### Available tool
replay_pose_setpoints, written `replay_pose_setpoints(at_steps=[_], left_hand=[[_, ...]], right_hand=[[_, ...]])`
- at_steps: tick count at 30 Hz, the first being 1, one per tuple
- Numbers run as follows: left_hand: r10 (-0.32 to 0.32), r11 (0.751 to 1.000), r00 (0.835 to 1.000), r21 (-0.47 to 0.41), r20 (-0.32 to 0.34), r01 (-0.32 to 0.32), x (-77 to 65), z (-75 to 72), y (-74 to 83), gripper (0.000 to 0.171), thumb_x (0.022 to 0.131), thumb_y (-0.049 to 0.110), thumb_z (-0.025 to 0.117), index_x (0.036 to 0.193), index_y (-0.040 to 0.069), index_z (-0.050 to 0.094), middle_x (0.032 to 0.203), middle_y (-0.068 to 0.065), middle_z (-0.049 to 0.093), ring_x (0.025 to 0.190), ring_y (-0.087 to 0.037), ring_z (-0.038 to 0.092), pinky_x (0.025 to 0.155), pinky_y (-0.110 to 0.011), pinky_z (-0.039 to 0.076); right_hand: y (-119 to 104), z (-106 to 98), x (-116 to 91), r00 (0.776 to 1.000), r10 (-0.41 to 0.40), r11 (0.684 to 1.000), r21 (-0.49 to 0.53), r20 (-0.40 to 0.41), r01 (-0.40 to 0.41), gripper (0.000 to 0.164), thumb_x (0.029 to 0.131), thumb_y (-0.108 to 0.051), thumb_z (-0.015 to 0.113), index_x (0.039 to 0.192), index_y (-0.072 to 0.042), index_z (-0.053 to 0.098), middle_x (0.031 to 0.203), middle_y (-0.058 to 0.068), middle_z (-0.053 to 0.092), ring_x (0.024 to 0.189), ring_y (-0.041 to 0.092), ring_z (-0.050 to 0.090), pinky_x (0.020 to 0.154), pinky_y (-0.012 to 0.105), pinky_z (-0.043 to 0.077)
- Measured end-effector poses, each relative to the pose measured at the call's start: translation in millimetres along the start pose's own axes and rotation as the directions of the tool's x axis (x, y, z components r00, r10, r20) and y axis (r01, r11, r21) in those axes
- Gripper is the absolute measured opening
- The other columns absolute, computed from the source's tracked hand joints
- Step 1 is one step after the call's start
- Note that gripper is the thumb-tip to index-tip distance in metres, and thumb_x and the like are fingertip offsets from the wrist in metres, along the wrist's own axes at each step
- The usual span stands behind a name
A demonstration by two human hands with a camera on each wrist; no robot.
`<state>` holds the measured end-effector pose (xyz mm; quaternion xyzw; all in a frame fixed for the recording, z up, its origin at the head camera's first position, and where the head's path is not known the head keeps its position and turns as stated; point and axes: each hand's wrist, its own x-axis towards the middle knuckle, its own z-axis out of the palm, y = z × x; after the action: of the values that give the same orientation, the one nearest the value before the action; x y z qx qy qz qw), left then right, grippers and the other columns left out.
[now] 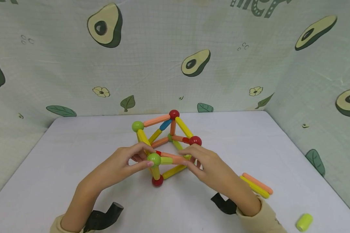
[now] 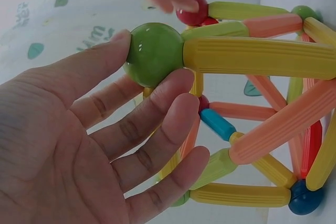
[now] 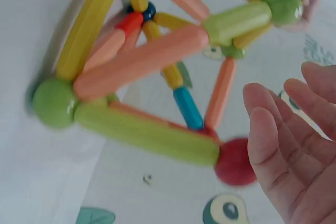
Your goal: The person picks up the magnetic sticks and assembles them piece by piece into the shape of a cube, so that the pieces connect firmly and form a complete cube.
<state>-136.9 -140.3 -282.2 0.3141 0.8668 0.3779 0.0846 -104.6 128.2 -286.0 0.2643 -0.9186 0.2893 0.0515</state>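
A toy frame of coloured balls and sticks stands mid-table. My left hand [image 1: 131, 158] pinches the green ball [image 1: 154, 159] at its near upper corner, thumb on one side and fingertips on the other, as the left wrist view shows. From that ball a light green and salmon stick [image 3: 152, 56] slants down to a lower green ball [image 3: 55, 102]. My right hand [image 1: 206, 161] is at the frame's right side, fingers parted and relaxed beside a red ball [image 3: 235, 161]; it grips nothing visible. Whether a fingertip touches that ball I cannot tell. Below the pinched ball is another red ball [image 1: 157, 181].
Right of the frame, a loose salmon stick [image 1: 258, 183] lies against a yellow stick [image 1: 255, 187]. Closer to the front right is a short light green piece [image 1: 304, 222]. Avocado-print cloth [image 1: 157, 81] hangs behind the white table [image 1: 75, 145]. Black wrist gear [image 1: 105, 217] shows below the left wrist.
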Motion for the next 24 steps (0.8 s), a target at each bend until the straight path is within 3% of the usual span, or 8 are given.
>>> replay_pose_setpoints(at_steps=[7, 15, 18, 24], left_hand=[[-0.017, 1.0, 1.0, 0.001, 0.004, 0.017, 0.4, 0.8, 0.1, 0.03, 0.089, 0.039, 0.059, 0.111, 0.019, 0.057, 0.088, 0.012, 0.062, 0.084, -0.004, 0.057, 0.081, -0.024, 0.05], [-0.024, 1.0, 1.0, -0.001, 0.003, 0.024, 0.6, 1.2, 1.2, 0.03, 0.089, 0.038, 0.06, 0.111, 0.018, 0.057, 0.089, 0.011, 0.062, 0.084, -0.004, 0.057, 0.081, -0.023, 0.05], [-0.02, 1.0, 1.0, -0.002, 0.001, 0.02, 0.2, 1.3, 1.1, 0.03, 0.089, 0.038, 0.06, 0.111, 0.018, 0.057, 0.089, 0.011, 0.062, 0.084, -0.004, 0.057, 0.081, -0.023, 0.05], [-0.017, 1.0, 1.0, -0.004, 0.004, 0.017, 0.2, 1.5, -0.2, 0.031, 0.089, 0.037, 0.06, 0.112, 0.018, 0.057, 0.09, 0.01, 0.062, 0.084, -0.004, 0.057, 0.081, -0.024, 0.051]], right_hand=[[28.4, -28.7, -30.9, 0.997, 0.065, 0.994, -0.083, -0.033, -0.068, 0.023, 0.088, -0.018, 0.064, 0.112, -0.018, 0.062, 0.101, -0.012, 0.063, 0.082, 0.001, 0.055, 0.068, 0.019, 0.051], [71.9, -54.7, -78.9, 0.977, 0.185, 0.956, -0.213, -0.103, -0.203, 0.025, 0.086, -0.019, 0.067, 0.11, -0.019, 0.062, 0.101, -0.01, 0.064, 0.086, 0.009, 0.056, 0.068, 0.023, 0.05], [90.9, -60.1, -95.5, 0.966, 0.245, 0.941, -0.218, -0.081, -0.257, 0.029, 0.085, -0.02, 0.068, 0.113, -0.017, 0.06, 0.104, -0.006, 0.064, 0.088, 0.014, 0.056, 0.068, 0.023, 0.05], [124.9, -59.5, -121.2, 0.922, 0.386, 0.902, -0.219, 0.02, -0.373, 0.033, 0.085, -0.022, 0.067, 0.116, -0.011, 0.059, 0.11, 0.003, 0.064, 0.089, 0.019, 0.057, 0.07, 0.024, 0.051]])
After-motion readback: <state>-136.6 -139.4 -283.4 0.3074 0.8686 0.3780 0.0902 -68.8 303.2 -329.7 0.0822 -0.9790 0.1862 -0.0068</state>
